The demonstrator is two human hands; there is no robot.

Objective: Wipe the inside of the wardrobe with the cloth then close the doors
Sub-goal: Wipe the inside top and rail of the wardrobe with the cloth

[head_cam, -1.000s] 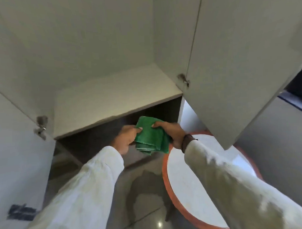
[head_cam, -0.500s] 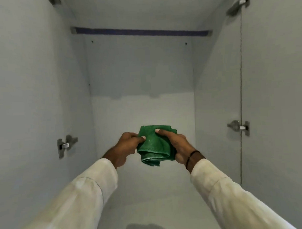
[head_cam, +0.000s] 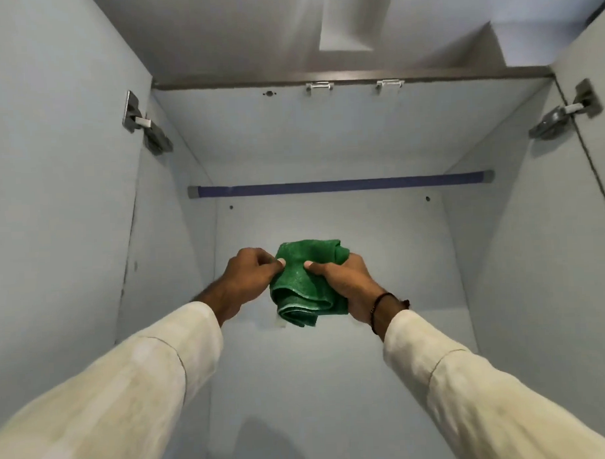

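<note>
Your left hand [head_cam: 249, 277] and right hand [head_cam: 344, 282] both grip the folded green cloth [head_cam: 304, 284], held in mid-air inside the open wardrobe [head_cam: 325, 142], touching no panel. Wiping appears not yet begun. Next, press the cloth against the back wall [head_cam: 328, 221] below the hanging rail [head_cam: 340, 185].

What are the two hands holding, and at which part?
Both hold the folded green cloth: the left hand pinches its left edge, the right hand grips its right side.
</note>
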